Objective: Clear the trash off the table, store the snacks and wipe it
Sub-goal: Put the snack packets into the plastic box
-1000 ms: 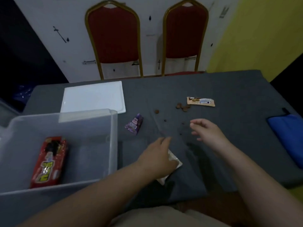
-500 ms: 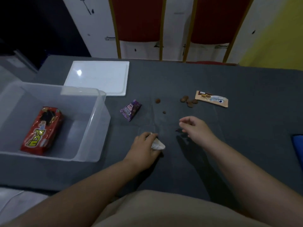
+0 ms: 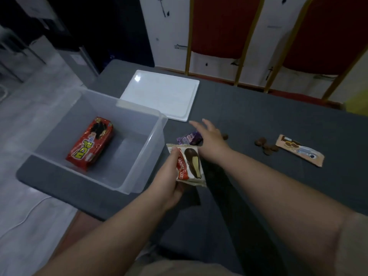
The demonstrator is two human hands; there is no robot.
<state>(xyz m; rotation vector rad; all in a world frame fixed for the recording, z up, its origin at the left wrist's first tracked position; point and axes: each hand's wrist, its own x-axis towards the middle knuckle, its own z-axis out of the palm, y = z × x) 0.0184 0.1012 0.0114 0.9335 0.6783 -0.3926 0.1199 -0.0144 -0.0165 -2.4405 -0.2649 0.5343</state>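
Head view: one red snack pack is binned; my left hand pinches a wrapper, right hand spread over purple packet (crumbs, wiping remain).

It looks like a plain function or meeting room: two red padded chairs with gold metal frames stand at the top of the frame against a scuffed white wall, behind a grey-covered worktop on a pale grey floor.
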